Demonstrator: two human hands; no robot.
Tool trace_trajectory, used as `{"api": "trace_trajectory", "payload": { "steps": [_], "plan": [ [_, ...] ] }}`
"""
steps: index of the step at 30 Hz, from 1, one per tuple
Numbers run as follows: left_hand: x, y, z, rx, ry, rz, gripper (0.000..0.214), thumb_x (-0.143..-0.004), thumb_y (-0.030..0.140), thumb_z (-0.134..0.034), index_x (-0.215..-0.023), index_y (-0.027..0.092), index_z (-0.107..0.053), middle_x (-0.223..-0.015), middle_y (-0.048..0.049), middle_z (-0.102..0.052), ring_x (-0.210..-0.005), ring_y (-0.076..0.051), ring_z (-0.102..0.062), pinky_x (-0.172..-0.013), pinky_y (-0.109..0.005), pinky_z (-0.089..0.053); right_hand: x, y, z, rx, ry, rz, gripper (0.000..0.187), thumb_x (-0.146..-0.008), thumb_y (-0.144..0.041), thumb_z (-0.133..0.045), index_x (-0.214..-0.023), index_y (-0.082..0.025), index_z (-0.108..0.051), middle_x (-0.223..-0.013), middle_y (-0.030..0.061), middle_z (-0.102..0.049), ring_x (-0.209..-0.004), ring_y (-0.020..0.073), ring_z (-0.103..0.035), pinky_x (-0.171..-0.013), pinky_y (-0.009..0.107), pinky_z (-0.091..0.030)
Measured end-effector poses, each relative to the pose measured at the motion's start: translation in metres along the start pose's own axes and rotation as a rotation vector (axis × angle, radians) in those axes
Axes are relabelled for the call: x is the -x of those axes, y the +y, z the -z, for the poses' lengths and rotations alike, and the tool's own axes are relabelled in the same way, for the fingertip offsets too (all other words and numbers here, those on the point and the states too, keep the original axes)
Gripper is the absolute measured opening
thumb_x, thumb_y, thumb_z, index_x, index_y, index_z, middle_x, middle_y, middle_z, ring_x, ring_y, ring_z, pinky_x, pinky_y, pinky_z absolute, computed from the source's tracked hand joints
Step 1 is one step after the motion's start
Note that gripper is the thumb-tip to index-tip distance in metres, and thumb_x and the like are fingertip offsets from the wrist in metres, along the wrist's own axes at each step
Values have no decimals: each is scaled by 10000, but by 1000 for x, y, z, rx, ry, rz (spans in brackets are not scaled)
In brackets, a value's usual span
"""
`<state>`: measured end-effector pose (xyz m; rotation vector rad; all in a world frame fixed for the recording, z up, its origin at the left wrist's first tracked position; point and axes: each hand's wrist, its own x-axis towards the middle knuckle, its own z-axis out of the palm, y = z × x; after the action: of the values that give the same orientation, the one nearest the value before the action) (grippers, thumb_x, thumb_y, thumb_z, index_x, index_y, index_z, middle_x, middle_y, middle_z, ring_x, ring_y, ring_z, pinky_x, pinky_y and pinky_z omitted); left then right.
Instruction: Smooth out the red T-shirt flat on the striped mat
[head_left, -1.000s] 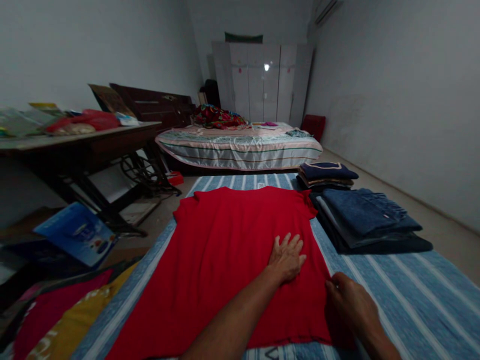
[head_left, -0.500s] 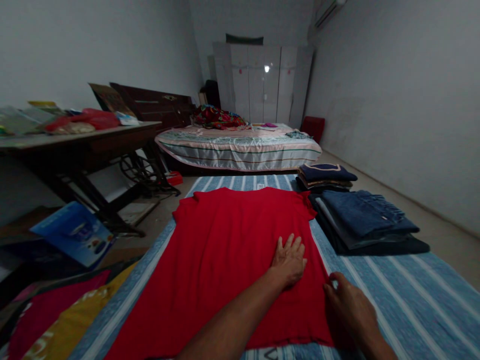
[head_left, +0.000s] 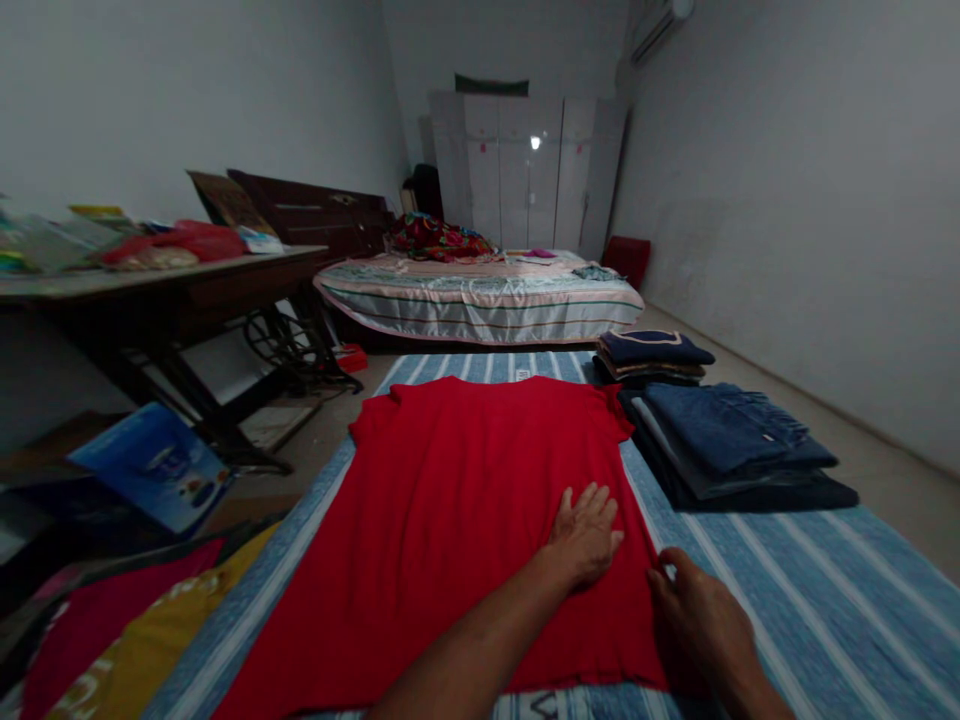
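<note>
A red short-sleeved shirt (head_left: 465,510) lies spread out on a blue-and-white striped cloth (head_left: 795,570), its neck end away from me and its hem near me. Flat on the right half of the shirt rests my left hand (head_left: 586,537), palm down with the fingers stretched out. My right hand (head_left: 701,610) is at the shirt's right side edge, thumb and forefinger closed on the fabric there. Its other fingers are curled under and partly hidden.
Right of the shirt lie folded jeans (head_left: 727,430) in a stack, with folded dark clothes (head_left: 652,350) behind. A sewing-machine table (head_left: 262,265) stands left, above a blue box (head_left: 154,470). Beyond are a bed (head_left: 480,300) and a wardrobe (head_left: 517,180).
My left hand has slid slightly right and toward me over the shirt. My right hand stays at the shirt's right edge, almost unmoved.
</note>
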<state>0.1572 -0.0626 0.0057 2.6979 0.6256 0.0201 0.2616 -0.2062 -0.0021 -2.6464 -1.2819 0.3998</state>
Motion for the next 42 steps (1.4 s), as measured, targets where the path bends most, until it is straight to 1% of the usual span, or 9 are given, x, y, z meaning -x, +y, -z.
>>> {"api": "trace_trajectory", "payload": {
  "steps": [5,8,11,15,20,26,34,38,42],
  "plan": [
    [10,15,5,16,-14,45,541,-909,388,-330,-1371,116,-396,-1502,-121,-263,-1408,-221,-136,-1140,-496,-63,0,0,1,-15,-8,2,245,-946,-347,-337,-1057,-220,-514,-845,82,-710,-861,266,-670,-600,297,-379],
    [14,20,4,32,-12,35,565,-914,417,-318,-1382,108,-382,-1504,-122,-254,-1410,-223,-124,-1141,-494,-76,0,0,1,-15,-5,3,250,-945,-353,-339,-1056,-216,-517,-851,86,-711,-876,268,-668,-612,300,-383],
    [17,20,1,49,1,26,586,-931,444,-276,-1415,119,-334,-1517,-105,-219,-1413,-220,-103,-1139,-506,-66,1,0,1,-10,0,9,268,-949,-356,-326,-1070,-212,-518,-860,89,-712,-874,268,-668,-614,304,-384],
    [18,20,0,55,-7,27,590,-936,450,-266,-1422,120,-322,-1520,-100,-206,-1415,-219,-86,-1138,-511,-53,2,1,-1,11,10,13,270,-949,-354,-321,-1063,-214,-522,-873,87,-715,-852,270,-672,-603,306,-380],
    [22,24,6,60,-19,36,582,-926,440,-302,-1403,110,-354,-1513,-117,-225,-1412,-234,-106,-1133,-525,-76,1,2,-5,-2,21,28,283,-951,-363,-307,-1053,-217,-527,-850,79,-718,-838,259,-675,-598,300,-384],
    [33,28,11,48,0,41,575,-915,450,-342,-1382,119,-390,-1510,-121,-235,-1413,-228,-102,-1144,-493,-78,2,1,-7,26,38,18,311,-952,-374,-305,-1096,-210,-527,-880,84,-721,-798,244,-681,-588,293,-391],
    [44,25,-2,125,-7,-5,629,-926,518,-284,-1431,145,-310,-1527,-98,-181,-1418,-216,-57,-1145,-495,-41,4,-1,-6,31,25,-6,324,-959,-373,-298,-1133,-208,-515,-871,81,-721,-806,253,-681,-596,301,-402],
    [44,24,-2,121,-24,3,633,-924,526,-284,-1433,150,-310,-1525,-95,-192,-1418,-220,-56,-1142,-504,-38,6,-3,-6,35,41,-9,324,-959,-371,-294,-1114,-211,-529,-878,82,-722,-818,253,-681,-616,304,-415],
    [44,25,-1,104,-5,-5,628,-924,521,-293,-1430,149,-315,-1521,-97,-207,-1416,-226,-76,-1143,-504,-61,7,-4,-8,48,88,11,323,-958,-362,-294,-1099,-209,-541,-896,81,-721,-810,242,-684,-619,300,-421]
  ]
}}
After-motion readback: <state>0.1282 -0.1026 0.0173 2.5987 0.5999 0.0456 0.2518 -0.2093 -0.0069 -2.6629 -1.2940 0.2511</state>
